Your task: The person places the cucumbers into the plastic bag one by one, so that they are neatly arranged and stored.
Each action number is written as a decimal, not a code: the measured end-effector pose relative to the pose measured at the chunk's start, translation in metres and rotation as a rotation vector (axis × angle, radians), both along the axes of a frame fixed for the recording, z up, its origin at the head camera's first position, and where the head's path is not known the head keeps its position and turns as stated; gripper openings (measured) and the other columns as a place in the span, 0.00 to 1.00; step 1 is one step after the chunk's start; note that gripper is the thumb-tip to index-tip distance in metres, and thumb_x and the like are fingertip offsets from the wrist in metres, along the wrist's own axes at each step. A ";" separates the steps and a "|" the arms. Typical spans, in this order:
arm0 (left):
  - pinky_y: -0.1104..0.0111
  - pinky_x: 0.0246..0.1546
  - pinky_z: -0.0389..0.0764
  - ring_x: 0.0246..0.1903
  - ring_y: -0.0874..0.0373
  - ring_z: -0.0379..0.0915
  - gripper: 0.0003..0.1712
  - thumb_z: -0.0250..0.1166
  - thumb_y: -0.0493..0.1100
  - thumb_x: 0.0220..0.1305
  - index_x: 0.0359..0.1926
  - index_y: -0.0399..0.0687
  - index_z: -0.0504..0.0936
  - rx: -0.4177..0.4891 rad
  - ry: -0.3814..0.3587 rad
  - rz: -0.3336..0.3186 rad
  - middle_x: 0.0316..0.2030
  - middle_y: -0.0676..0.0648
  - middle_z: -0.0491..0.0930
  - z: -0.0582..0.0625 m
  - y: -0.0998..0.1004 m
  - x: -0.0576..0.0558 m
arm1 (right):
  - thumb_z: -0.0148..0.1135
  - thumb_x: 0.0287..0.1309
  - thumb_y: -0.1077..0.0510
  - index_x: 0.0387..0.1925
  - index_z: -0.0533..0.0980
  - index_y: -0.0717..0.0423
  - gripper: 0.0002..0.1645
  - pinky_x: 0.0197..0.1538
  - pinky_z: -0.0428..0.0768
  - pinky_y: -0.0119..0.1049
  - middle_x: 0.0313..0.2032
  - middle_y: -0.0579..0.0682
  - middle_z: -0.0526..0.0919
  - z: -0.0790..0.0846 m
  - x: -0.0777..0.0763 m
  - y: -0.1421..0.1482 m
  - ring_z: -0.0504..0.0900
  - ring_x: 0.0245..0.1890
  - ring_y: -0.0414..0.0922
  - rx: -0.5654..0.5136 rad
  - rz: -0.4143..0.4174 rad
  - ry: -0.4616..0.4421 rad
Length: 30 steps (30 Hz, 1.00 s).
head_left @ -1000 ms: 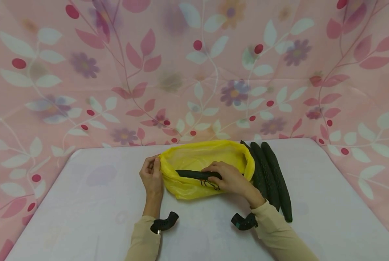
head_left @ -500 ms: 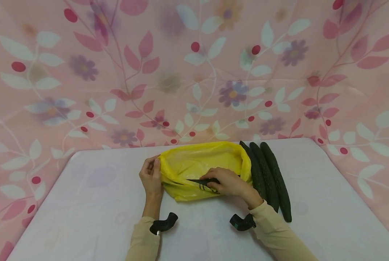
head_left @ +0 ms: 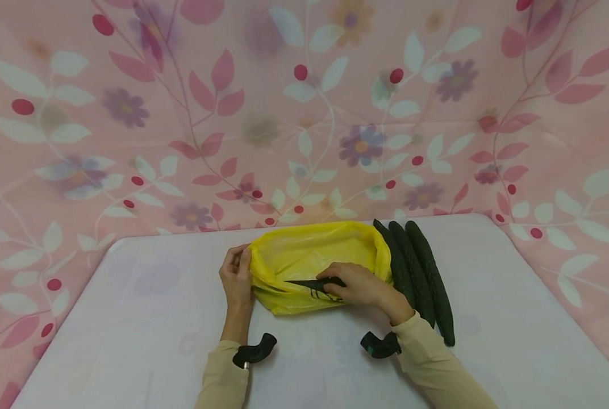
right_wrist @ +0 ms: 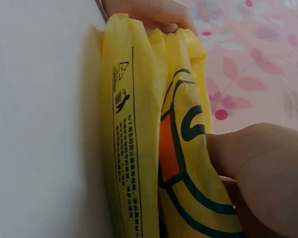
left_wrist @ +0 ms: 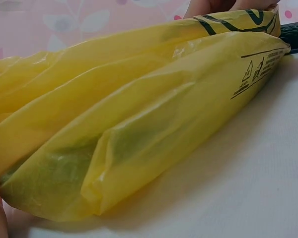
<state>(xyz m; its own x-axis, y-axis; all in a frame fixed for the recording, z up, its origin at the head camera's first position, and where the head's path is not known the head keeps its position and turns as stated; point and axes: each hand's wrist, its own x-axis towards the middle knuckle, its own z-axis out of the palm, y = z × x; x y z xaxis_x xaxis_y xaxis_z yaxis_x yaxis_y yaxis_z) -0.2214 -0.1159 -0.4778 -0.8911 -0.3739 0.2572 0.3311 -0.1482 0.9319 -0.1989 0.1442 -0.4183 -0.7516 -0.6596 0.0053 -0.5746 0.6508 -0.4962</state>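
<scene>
A yellow plastic bag (head_left: 279, 301) lies on its side with its mouth spread wide in the head view. My left hand (head_left: 235, 278) pinches the rim at its left end. Inside the mouth, along the near side, my right hand (head_left: 358, 285) grips a cucumber (head_left: 301, 283), of which only a dark strip shows. In the left wrist view, a dark green shape shows through the bag's film (left_wrist: 149, 134). Printed film covers much of the right hand's fingers in the right wrist view. Right of the bag, three long cucumbers (head_left: 429, 278) lie side by side.
A white cloth (head_left: 141, 329) covers the table. Behind it hangs a pink curtain (head_left: 263, 125) with leaves and flowers. Black wrist devices (head_left: 255, 349) stick out from both sleeves. The right forearm (head_left: 432, 352) passes over the near ends of the cucumbers.
My right hand has lowered the cucumber deeper into the bag, toward its near side, so less of it shows. My left hand keeps its place on the rim.
</scene>
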 end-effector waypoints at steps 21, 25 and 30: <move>0.75 0.43 0.80 0.39 0.60 0.79 0.17 0.58 0.45 0.67 0.47 0.33 0.78 0.000 0.010 -0.011 0.40 0.49 0.81 -0.005 0.000 0.002 | 0.55 0.65 0.55 0.54 0.76 0.57 0.18 0.52 0.78 0.48 0.47 0.52 0.81 0.027 -0.002 0.038 0.79 0.47 0.47 -0.132 -0.136 0.019; 0.76 0.43 0.80 0.39 0.61 0.78 0.18 0.59 0.45 0.66 0.47 0.33 0.78 0.002 0.007 -0.027 0.40 0.50 0.81 -0.003 0.000 0.002 | 0.56 0.64 0.59 0.53 0.76 0.58 0.17 0.54 0.77 0.49 0.48 0.53 0.82 0.035 -0.005 0.049 0.80 0.47 0.47 -0.185 -0.147 0.061; 0.76 0.43 0.80 0.39 0.61 0.78 0.18 0.58 0.45 0.67 0.47 0.33 0.77 0.008 0.001 -0.051 0.40 0.50 0.81 0.000 0.001 -0.002 | 0.55 0.65 0.57 0.54 0.75 0.55 0.17 0.51 0.79 0.47 0.50 0.53 0.82 0.046 -0.008 0.069 0.81 0.46 0.47 -0.235 -0.227 0.090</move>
